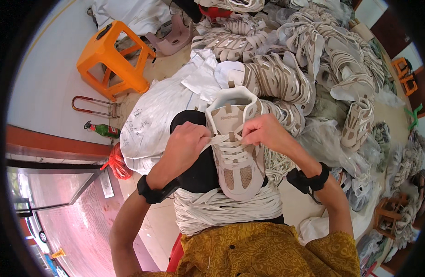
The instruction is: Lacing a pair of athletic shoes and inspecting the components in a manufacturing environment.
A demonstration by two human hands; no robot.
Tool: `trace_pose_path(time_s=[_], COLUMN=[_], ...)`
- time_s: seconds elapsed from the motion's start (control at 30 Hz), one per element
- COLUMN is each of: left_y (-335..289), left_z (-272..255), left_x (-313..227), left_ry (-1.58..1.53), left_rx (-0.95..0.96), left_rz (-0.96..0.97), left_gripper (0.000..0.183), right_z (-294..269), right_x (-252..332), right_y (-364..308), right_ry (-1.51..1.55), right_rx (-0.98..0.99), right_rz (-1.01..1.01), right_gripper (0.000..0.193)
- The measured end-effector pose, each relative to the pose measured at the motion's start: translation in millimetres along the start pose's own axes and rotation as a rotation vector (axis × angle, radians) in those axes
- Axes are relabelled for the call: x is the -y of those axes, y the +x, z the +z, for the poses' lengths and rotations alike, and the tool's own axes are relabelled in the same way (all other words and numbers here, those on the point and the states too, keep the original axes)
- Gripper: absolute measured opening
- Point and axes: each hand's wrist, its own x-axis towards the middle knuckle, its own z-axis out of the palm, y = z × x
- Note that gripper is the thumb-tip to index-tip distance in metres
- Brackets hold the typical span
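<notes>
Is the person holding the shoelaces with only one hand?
No, the left hand and the right hand both pinch the white laces of the beige shoe.

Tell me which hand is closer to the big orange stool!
Left. The left hand is at the left side of the shoe, lower right of the stool in the picture; the right hand is at the shoe's right side, farther off.

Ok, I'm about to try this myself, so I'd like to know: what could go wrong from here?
The lace might slip or tighten unevenly, since the left hand and right hand each hold it only by the fingertips. The sneaker could shift, as both hands are busy at the lace. A strand from the white bundle by its toe might snag.
</notes>
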Motion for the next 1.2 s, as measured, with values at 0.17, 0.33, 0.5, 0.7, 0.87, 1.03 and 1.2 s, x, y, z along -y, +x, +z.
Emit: trace_pose_path(time_s=[0.17, 0.33, 0.5, 0.7, 0.87, 1.03, 1.2], left_y=[17.0, 23.0, 25.1, 23.1, 25.5, 27.0, 28.6], left_z=[-4.6, -7.0, -13.9, -29.5, -52.1, -44.9, -36.4], left_x=[-4.8, -1.7, 3.1, 11.6, 22.6, 35.0, 34.6], left_ry=[-0.105, -0.214, 0.09, 0.336, 0.319, 0.377, 0.396], left_rx=[0.219, 0.33, 0.192, 0.133, 0.033, 0.009, -0.053], left_rz=[-0.217, -0.324, -0.01, 0.122, 0.105, 0.087, 0.068], left_gripper=[0.008, 0.012, 0.01, 0.008, 0.007, 0.004, 0.004], right_z=[-2.6, -9.3, 0.8, 7.5, 1.8, 9.6, 7.6], right_x=[-6.0, -0.3, -2.0, 7.6, 0.8, 10.3, 12.7], right_y=[0.4, 5.4, 12.1, 9.5, 6.1, 15.1, 12.6], right_ry=[0.165, 0.243, 0.071, -0.288, -0.442, -1.032, -1.021], right_rx=[-0.011, 0.048, -0.021, -0.11, -0.318, -0.225, -0.172], right_rz=[0.022, 0.106, -0.026, -0.017, -0.32, -0.334, -0.469], right_gripper=[0.008, 0.007, 0.013, 0.01, 0.015, 0.009, 0.008])
